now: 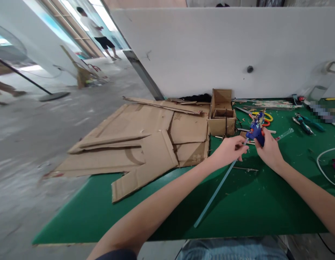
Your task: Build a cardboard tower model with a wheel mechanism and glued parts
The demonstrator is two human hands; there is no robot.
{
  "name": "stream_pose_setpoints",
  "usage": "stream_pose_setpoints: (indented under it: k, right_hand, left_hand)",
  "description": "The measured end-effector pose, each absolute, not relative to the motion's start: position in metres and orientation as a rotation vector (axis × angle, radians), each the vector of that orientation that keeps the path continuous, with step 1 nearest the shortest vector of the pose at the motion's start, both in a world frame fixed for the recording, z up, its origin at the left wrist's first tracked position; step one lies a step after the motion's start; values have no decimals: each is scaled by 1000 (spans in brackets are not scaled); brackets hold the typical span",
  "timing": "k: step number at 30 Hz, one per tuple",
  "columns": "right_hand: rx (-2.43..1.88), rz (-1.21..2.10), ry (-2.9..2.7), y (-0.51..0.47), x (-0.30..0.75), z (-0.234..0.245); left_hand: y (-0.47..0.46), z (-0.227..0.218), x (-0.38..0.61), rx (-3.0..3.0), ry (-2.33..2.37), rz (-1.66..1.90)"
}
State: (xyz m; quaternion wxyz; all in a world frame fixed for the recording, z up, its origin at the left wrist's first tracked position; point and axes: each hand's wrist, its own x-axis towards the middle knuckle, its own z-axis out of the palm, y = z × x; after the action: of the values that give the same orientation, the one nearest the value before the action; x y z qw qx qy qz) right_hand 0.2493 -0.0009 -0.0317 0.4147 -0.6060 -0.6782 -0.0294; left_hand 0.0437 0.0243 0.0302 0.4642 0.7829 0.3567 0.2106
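Note:
My right hand (269, 150) is wrapped round a blue hot glue gun (256, 130) with orange parts, held above the green table. Pinched in the fingers of my left hand (231, 148) is a long translucent glue stick (216, 193), its upper end at the back of the gun. How far that end sits inside cannot be made out. The stick slants down toward the table's front edge. Behind the gun lie scissors (268, 116) with yellow and orange handles, partly hidden by it. A short clear tube-like piece (285, 134) lies just beyond my right hand.
Cut cardboard sheets (156, 151) cover the table's left part. A small cardboard box (222, 124) stands at the back, near thin sticks (275, 104). Pliers (304, 124) and a white cable (320, 159) lie to the right. A person (95, 30) stands far off on the left.

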Motion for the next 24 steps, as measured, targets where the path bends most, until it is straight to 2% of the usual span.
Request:
stream_pose_setpoints:
  k: [6,10,13,15,19,24]
  right_hand:
    - [-1503,-56,-1740,-1,249,-32]
    - [-1560,87,-1673,-1,249,-28]
    - [-1617,194,-1529,1,252,-26]
    - [-1619,223,-1445,2,254,-23]
    - [-1629,276,-1336,1,253,-13]
    - [-1585,296,-1319,0,251,-9]
  left_hand:
    - [21,38,44,2087,931,532]
    - [28,42,33,2292,988,513]
    - [42,30,20,2528,1294,530]
    - [51,17,10,2668,1463,412]
    - [60,-5,2,2912,1481,402]
    - [59,-4,8,3011,1424,488]
